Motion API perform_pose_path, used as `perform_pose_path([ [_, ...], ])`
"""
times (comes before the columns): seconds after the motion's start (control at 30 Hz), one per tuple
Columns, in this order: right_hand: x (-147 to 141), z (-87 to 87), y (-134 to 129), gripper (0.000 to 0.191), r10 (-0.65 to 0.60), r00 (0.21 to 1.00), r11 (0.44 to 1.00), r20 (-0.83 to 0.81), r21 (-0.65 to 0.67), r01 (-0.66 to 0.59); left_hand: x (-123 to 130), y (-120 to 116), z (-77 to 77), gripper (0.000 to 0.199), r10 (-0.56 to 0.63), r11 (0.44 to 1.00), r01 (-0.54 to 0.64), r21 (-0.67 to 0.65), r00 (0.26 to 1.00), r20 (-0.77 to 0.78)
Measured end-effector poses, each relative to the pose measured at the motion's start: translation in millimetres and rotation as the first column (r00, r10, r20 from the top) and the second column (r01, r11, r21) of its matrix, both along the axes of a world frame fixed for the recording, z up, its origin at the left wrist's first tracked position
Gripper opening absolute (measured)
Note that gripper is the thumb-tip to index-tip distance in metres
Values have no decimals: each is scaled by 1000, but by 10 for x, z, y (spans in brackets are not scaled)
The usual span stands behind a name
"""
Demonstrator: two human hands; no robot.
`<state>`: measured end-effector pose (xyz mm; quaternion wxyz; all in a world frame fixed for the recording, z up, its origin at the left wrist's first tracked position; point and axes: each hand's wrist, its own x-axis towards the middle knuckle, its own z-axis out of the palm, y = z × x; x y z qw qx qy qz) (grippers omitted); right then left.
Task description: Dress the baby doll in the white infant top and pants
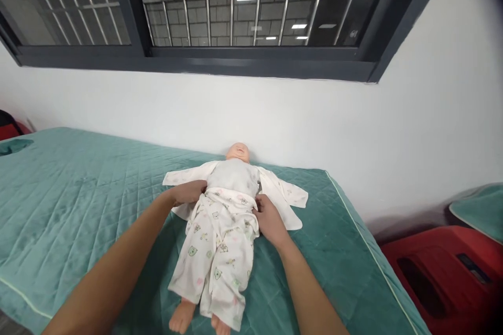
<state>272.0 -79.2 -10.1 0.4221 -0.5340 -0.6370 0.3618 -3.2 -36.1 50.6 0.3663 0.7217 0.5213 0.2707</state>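
A baby doll (238, 152) lies on its back with its head by the wall and its bare feet toward me. It wears a pale top (234, 175) and white patterned trousers (220, 241). A white jacket (288, 193) is spread open beneath it, sleeves out to both sides. My left hand (190, 192) is closed at the left edge of the waistband, fingertips partly hidden. At the right edge of the waistband, my right hand (269, 215) pinches the trouser fabric.
A green quilted cover (98, 183) lies under the doll and runs against the white wall, below a barred window (243, 60). A red plastic object (444, 267) stands beyond the right edge, with green fabric (481, 209) above it.
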Motion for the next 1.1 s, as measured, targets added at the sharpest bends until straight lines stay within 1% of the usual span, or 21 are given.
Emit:
perform_pose_path([
  [0.03, 0, 3, 3, 15, 14, 998, 1000, -54, -3, -14, 11, -15, -9, 10, -36, 999, 37, -21, 999, 39],
  [0.1, 5, 26, -3, 16, 41, 990, 999, -138, -19, -44, 32, -39, -70, 9, -126, 986, 144, -90, 976, 179],
  [0.17, 11, 70, -23, 18, 72, 977, 996, -200, -39, -81, 41, -42, -173, 11, -152, 962, 224, -156, 915, 374],
  [0.2, 13, 96, -36, 19, 89, 969, 993, -228, -54, -104, 37, -35, -231, 14, -132, 950, 245, -194, 877, 463],
  [0.27, 11, 146, -58, 19, 123, 948, 984, -294, -87, -154, 12, -6, -336, 19, -57, 927, 258, -274, 817, 574],
  [0.37, 7, 188, -71, 19, 144, 906, 968, -399, -133, -213, -52, 55, -431, 21, 10, 891, 283, -354, 769, 640],
  [0.43, 10, 191, -70, 21, 142, 884, 958, -445, -162, -235, -90, 85, -452, 18, 23, 886, 286, -366, 760, 649],
  [0.5, 15, 184, -65, 22, 145, 877, 953, -458, -172, -248, -117, 97, -453, 15, 29, 896, 269, -354, 759, 651],
  [0.57, 16, 177, -59, 23, 151, 884, 956, -443, -163, -245, -132, 94, -446, 13, 18, 909, 257, -328, 763, 646],
  [0.67, 3, 179, -57, 25, 126, 906, 966, -403, -158, -205, -146, 70, -415, 12, -32, 916, 277, -289, 770, 637],
  [0.77, -24, 196, -66, 33, 102, 918, 969, -383, -172, -179, -151, 38, -350, 20, -92, 923, 288, -255, 809, 581],
  [0.83, -46, 208, -71, 38, 94, 928, 968, -361, -186, -170, -147, 19, -297, 26, -121, 940, 266, -212, 844, 522],
  [0.9, -66, 207, -67, 37, 58, 948, 970, -312, -208, -128, -132, 9, -255, 28, -125, 962, 223, -159, 874, 469],
  [1.0, -68, 167, -29, 33, -26, 981, 972, -194, -234, -21, -98, 14, -241, 25, -90, 985, 145, -99, 902, 423],
  [1.1, -25, 85, 40, 27, -105, 993, 972, -59, -219, 90, -60, 37, -282, 18, -31, 990, 86, -113, 906, 423],
])
